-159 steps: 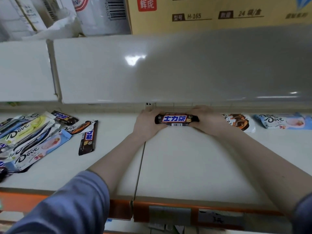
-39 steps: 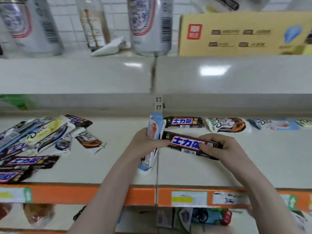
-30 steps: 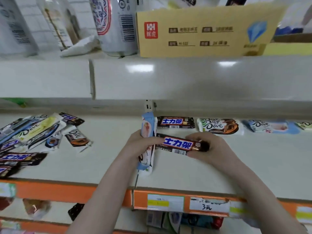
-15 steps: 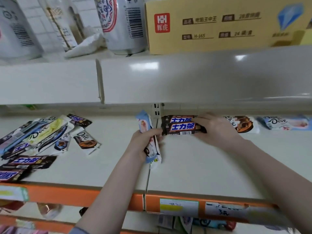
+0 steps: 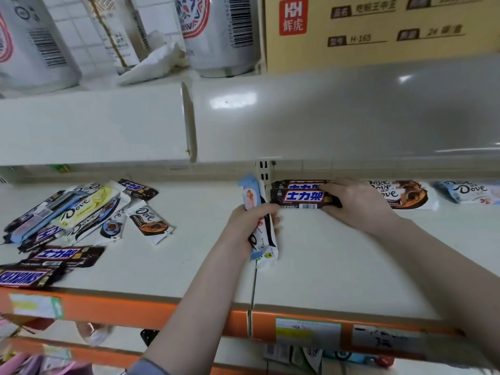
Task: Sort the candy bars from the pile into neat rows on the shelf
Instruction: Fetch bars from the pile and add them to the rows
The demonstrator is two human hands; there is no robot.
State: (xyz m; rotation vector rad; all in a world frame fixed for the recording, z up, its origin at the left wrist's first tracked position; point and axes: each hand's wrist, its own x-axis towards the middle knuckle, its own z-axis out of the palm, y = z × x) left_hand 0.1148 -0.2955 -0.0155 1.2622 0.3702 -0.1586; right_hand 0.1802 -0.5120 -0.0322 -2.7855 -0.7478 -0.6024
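My right hand (image 5: 354, 204) grips the right end of a dark Snickers bar (image 5: 303, 197), which lies on the shelf (image 5: 338, 266) right in front of another Snickers bar (image 5: 297, 183) at the back. My left hand (image 5: 249, 226) holds a light blue and white Dove bar (image 5: 257, 212) upright, just left of them. A brown Dove bar (image 5: 405, 194) and a pale blue Dove bar (image 5: 468, 191) lie in a row to the right. The pile of candy bars (image 5: 67, 217) sits at the left.
An upper shelf (image 5: 324, 117) overhangs the back of the working shelf, carrying large cans (image 5: 219, 33) and a yellow carton (image 5: 378, 28). An orange price rail (image 5: 135, 309) runs along the front edge. More goods lie on the shelf below.
My right hand carried the Snickers bar from mid-shelf back to the rear row and set it in front of the first one. My left hand kept hold of the Dove bar.
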